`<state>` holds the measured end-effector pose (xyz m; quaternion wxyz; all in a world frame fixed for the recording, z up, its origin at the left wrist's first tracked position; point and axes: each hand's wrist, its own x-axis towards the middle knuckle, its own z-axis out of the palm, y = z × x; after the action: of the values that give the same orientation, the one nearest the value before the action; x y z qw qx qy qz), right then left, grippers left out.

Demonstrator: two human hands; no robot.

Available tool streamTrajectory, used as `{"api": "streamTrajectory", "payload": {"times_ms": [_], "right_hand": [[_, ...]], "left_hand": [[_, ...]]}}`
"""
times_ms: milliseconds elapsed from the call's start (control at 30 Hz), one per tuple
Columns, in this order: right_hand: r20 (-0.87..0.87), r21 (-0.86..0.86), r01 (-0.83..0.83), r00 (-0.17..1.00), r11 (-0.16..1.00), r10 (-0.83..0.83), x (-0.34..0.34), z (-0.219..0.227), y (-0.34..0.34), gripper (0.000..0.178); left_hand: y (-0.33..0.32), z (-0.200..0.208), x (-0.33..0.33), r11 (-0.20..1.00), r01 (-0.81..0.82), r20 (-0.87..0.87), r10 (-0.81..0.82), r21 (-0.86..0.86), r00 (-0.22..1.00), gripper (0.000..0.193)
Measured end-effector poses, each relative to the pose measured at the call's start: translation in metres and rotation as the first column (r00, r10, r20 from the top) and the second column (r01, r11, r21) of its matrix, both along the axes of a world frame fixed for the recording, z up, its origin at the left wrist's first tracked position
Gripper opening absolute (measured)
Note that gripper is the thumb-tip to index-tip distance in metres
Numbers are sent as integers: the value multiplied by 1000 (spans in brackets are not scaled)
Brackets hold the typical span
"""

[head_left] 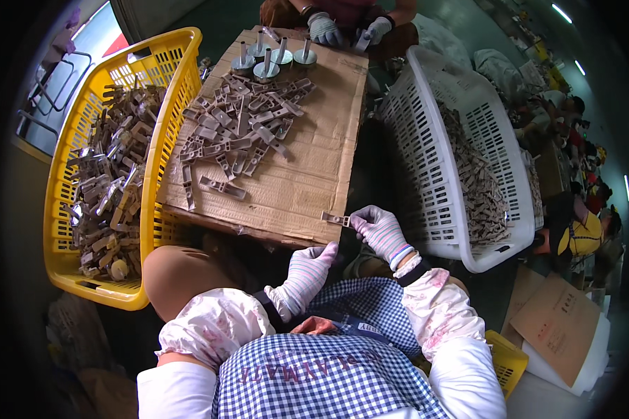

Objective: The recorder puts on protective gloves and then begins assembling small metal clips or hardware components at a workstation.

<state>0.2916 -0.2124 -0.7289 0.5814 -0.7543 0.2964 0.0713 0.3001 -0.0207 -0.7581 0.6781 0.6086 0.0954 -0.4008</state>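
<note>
Grey-brown and slim, one rectangular clip (335, 219) was pinched in the striped-gloved right hand (376, 230) over the brown cardboard's (321, 140) near-right corner — the striped-gloved left hand's (304, 276) grip was unclear. The white slotted basket's (426, 150) pieces looked done; the loose grey-brown heap (241, 122) seemed left.

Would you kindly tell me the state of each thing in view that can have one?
Brown part: held at one end
Right hand: closed on it
Left hand: grip unclear
Part pile: loose, jumbled
Stemmed discs: stems upright
Yellow basket: loaded, uncovered
White basket: loaded, uncovered
</note>
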Motion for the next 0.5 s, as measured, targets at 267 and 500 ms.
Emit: {"api": "streamTrajectory", "payload": {"times_ms": [267,500], "right_hand": [[20,-193,-140,989,971,146,8,3,-15,17],[163,-651,-275,859,708,484,116,65,28,32]], "left_hand": [[1,-7,-2,999,-18,-56,17,-34,998,34],[2,-12,-3,1000,-5,-36,5,-12,999,35]]}}
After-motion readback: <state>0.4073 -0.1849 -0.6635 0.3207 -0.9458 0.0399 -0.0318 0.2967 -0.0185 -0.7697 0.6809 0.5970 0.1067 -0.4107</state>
